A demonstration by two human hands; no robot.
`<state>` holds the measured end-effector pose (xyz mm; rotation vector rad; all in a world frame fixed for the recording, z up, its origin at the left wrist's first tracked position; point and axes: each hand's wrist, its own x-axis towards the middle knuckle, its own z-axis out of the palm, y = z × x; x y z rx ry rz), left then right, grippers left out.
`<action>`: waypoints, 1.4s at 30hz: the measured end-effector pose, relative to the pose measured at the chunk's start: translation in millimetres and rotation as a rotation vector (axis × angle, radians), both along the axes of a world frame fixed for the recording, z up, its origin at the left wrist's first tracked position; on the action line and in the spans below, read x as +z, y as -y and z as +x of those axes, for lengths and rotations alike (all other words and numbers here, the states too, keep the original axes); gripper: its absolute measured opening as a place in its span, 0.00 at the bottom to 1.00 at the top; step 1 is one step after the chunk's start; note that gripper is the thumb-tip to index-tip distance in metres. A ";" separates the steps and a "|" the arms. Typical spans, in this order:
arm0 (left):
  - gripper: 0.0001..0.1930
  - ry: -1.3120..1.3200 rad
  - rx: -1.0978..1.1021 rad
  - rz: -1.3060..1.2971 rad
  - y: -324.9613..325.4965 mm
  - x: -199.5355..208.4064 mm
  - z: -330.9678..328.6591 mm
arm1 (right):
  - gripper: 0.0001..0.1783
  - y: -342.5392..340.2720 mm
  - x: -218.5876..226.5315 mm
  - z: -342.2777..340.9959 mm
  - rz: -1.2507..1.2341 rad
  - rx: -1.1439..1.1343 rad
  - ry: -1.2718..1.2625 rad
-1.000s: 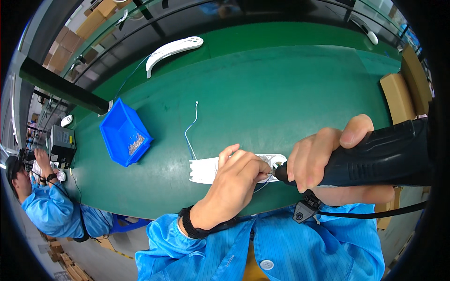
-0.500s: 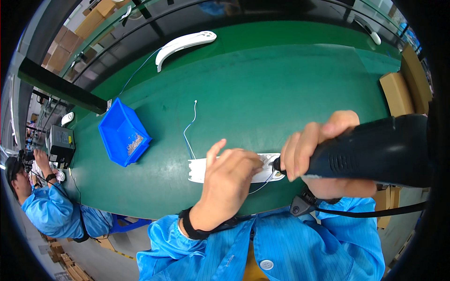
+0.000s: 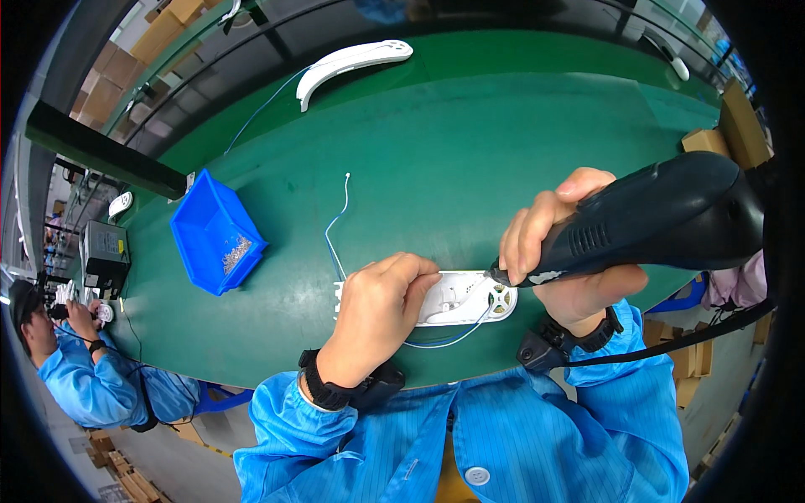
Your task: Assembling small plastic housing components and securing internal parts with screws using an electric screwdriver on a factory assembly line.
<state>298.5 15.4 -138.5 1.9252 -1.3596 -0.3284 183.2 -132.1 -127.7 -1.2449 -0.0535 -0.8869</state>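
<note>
A white plastic housing (image 3: pixel 461 310) lies lengthwise on the green table near its front edge, with its hollow inside facing up. My left hand (image 3: pixel 379 298) covers its left part, fingers closed and pressed together at the upper rim. Whether a small piece sits between those fingertips is hidden. My right hand (image 3: pixel 545 239) is wrapped round a black electric screwdriver (image 3: pixel 646 218), held slanting from the right. Its tip is at the housing's upper edge, near the rounded right end. A thin blue-and-white cable (image 3: pixel 453 341) loops below the housing, and another stretch runs up the table.
A blue bin (image 3: pixel 214 226) with small screws stands to the left. At the back lies another curved white housing (image 3: pixel 352 59) with a cable. A cardboard box (image 3: pixel 729 134) is at far right. Another person (image 3: pixel 92 360) in blue works at the left beside a grey box-shaped device (image 3: pixel 106 256).
My left hand has moved left, away from the screwdriver's tip, uncovering the housing's middle. The screwdriver has tilted, its tip shifting slightly up to the housing's upper edge.
</note>
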 end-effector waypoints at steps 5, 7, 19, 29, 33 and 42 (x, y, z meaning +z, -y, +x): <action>0.02 -0.017 0.020 -0.006 1.0 -2.1 -1.6 | 0.44 -2.4 -3.2 2.7 0.019 -0.008 -0.037; 0.03 0.008 0.012 -0.012 1.6 -4.5 -1.9 | 0.43 -1.6 -3.6 4.0 0.027 0.028 -0.040; 0.02 0.032 0.048 -0.017 1.6 -2.1 -6.3 | 0.45 -1.0 -0.3 1.1 0.016 0.026 -0.146; 0.08 0.219 -0.103 -0.117 -4.5 14.0 -11.7 | 0.44 -11.8 37.5 4.5 0.087 0.200 0.177; 0.07 0.167 -0.123 -0.129 -7.5 15.6 -13.8 | 0.43 -20.6 31.4 9.4 0.104 0.282 0.196; 0.09 0.288 -0.099 -0.088 -13.8 17.4 -17.6 | 0.42 -17.3 23.2 16.4 -0.088 0.410 0.274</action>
